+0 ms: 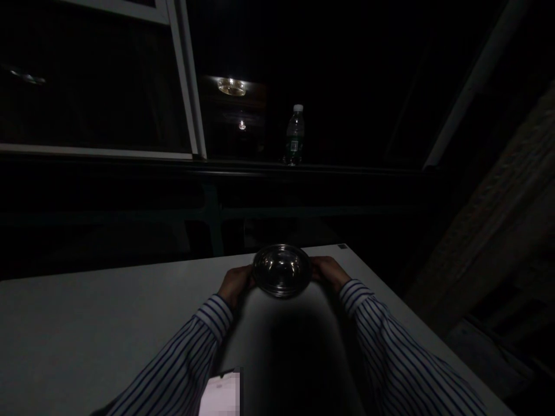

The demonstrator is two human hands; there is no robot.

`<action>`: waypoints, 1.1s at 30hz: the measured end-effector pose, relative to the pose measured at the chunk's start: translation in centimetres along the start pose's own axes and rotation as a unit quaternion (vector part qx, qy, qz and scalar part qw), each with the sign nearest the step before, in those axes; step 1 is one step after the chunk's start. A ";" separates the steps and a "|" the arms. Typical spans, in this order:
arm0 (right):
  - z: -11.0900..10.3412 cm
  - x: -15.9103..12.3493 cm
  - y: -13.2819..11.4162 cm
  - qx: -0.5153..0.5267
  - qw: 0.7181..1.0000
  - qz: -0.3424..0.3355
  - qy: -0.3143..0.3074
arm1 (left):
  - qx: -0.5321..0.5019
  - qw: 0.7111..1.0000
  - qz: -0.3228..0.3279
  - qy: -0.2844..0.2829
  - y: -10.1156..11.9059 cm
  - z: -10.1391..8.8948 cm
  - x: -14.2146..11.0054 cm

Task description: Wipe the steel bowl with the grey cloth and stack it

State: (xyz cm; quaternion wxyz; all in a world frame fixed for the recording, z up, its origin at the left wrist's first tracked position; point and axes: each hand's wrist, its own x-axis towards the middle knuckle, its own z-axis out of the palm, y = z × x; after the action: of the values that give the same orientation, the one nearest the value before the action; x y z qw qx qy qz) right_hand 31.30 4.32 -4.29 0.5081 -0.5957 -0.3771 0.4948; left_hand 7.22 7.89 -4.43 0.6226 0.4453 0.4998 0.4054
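Note:
A shiny metal bowl (282,270) is between my two hands at the far part of the white table (130,323). My left hand (235,283) closes on the bowl's left side, its fingertips partly hidden behind the rim. On the opposite side my right hand (330,271) grips the right edge, with the fingers partly out of sight. I see the bowl's inside, which shows bright reflections and no clear contents. Whether its base touches the table cannot be made out.
A phone (221,396) with a lit screen lies near my left forearm. Beyond the table, a clear plastic bottle (295,136) with a white cap stands on the window ledge (243,169). A patterned curtain (485,214) hangs at right. The room is very dark.

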 end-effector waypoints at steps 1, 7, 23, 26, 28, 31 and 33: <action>-0.6 0.0 0.0 -0.001 1.000 0.000 0.006 | 0.000 1.000 0.001 -0.006 -0.1 0.6 0.1; -3.1 -0.1 0.2 -0.008 0.999 -0.003 0.033 | 0.001 0.999 0.001 -0.032 -0.7 3.5 1.2; -5.9 1.9 2.3 0.002 0.999 -0.009 0.049 | -0.002 0.998 -0.003 -0.056 -2.2 6.3 3.3; -6.0 2.1 2.5 0.004 0.999 -0.013 0.050 | -0.009 0.998 -0.003 -0.061 -2.6 6.3 3.5; -6.0 2.0 2.6 0.003 0.998 -0.014 0.053 | -0.014 0.998 -0.003 -0.066 -2.9 6.4 3.6; -6.0 1.9 2.6 -0.001 0.998 -0.014 0.056 | -0.018 0.998 -0.002 -0.068 -3.2 6.5 3.8; -5.9 1.9 2.7 -0.003 0.998 -0.014 0.055 | -0.016 0.998 0.003 -0.067 -3.3 6.5 3.8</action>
State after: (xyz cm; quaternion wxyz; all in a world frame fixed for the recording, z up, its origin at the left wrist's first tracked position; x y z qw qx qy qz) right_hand 37.37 4.21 -7.37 0.5329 -0.6184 -0.3583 0.4529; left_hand 14.49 9.64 -7.96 0.6604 0.4635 0.4488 0.3843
